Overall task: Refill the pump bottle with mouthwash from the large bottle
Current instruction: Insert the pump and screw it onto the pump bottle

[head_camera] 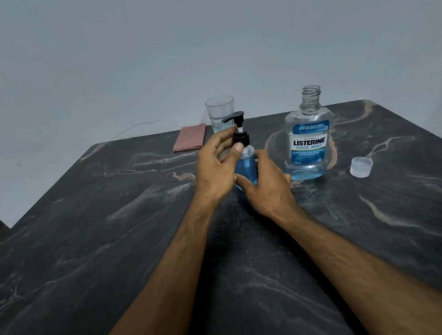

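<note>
A small clear pump bottle [247, 170] holding blue mouthwash stands upright in the middle of the dark table. Its black pump head [238, 128] sits on the neck, nozzle pointing left. My left hand [218, 167] pinches the black collar of the pump between thumb and fingers. My right hand [267, 186] wraps the bottle's body from the right and front. To the right stands the large Listerine bottle [309, 143], uncapped, with only a shallow layer of blue liquid at its base. Its clear cap [361, 166] lies on the table further right.
A drinking glass [220, 112] with a little liquid stands behind the pump bottle near the table's far edge. A folded pink cloth [190, 141] lies to its left. The dark marbled table [113, 248] reaches a pale wall at the back.
</note>
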